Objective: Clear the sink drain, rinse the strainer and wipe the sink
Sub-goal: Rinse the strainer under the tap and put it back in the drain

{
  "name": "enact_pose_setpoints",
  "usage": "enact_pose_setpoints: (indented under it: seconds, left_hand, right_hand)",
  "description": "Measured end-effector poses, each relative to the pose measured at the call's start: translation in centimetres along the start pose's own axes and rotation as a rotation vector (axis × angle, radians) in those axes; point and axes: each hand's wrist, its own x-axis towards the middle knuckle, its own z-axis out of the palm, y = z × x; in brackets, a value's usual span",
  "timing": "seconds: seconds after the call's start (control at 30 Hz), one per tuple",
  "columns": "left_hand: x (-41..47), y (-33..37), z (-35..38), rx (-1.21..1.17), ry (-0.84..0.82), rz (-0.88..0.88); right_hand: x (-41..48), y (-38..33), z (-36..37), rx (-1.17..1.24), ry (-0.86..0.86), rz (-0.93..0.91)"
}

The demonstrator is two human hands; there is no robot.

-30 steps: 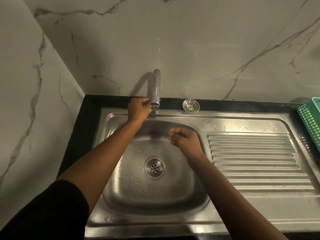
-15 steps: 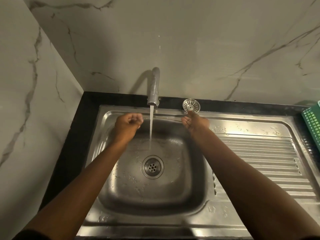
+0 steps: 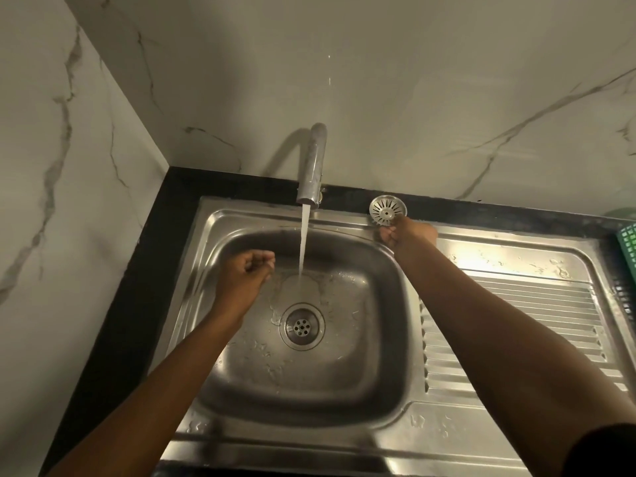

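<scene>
Taking the drain (image 3: 302,326) at the bottom of the steel sink (image 3: 344,438) as the centre of the clock, the tap (image 3: 313,163) stands at 12 o'clock against the marble wall (image 3: 430,80). A stream of water (image 3: 304,242) falls from its spout and lands on the basin floor just beyond the drain, spreading there in a thin sheet.

The strainer (image 3: 388,208) is out of the drain. It lies flat at about 1 o'clock on the back edge of the sink, where the steel meets the black worktop (image 3: 137,287). The right hand (image 3: 409,234) reaches to it from 4 o'clock, bent fingertips at the strainer's near rim. I cannot tell whether they pinch it or only touch it.

The left hand (image 3: 244,275) hovers over the basin at about 10 o'clock, just left of the stream and clear of it. Its fingers are loosely curled toward the palm and hold nothing.

Droplets dot the basin floor and the sink's rim. The ridged drainboard (image 3: 516,304) runs off toward 3 o'clock, and beyond it the corner of a green basket (image 3: 628,242) shows at the picture's edge.
</scene>
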Motion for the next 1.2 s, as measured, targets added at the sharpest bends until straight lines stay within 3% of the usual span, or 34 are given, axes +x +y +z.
enact_pose_setpoints:
  seconds: [0.17, 0.3, 0.4, 0.53, 0.63, 0.83, 1.2]
  left_hand:
    - [0.9, 1.0, 1.5, -0.043, -0.024, 0.028]
    - [1.9, 2.3, 2.4, -0.09, -0.026, 0.021]
    - [2.4, 2.9, 2.8, -0.09, -0.136, -0.101]
    - [1.6, 2.8, 2.6, -0.107, -0.263, -0.176]
    - [1.0, 2.8, 1.7, -0.162, -0.252, -0.185]
    - [-0.1, 2.1, 0.3, -0.174, -0.194, -0.222]
    - [-1.7, 2.4, 0.0, -0.331, -0.101, -0.163]
  right_hand:
    - [-2.2, 1.6, -0.3, -0.169, -0.05, -0.126]
    - [-6.3, 3.9, 0.3, -0.378, -0.251, -0.298]
    - [-9.5, 4.9, 1.2, -0.6, -0.409, -0.474]
    - [-12.7, 5.1, 2.4, -0.861, -0.417, -0.739]
    - [-13.6, 4.7, 2.8, -0.934, -0.397, -0.833]
    - [-14.4, 4.2, 3.6, -1.068, -0.52, -0.879]
    - [-15.1, 3.7, 3.7, -0.87, -0.606, -0.804]
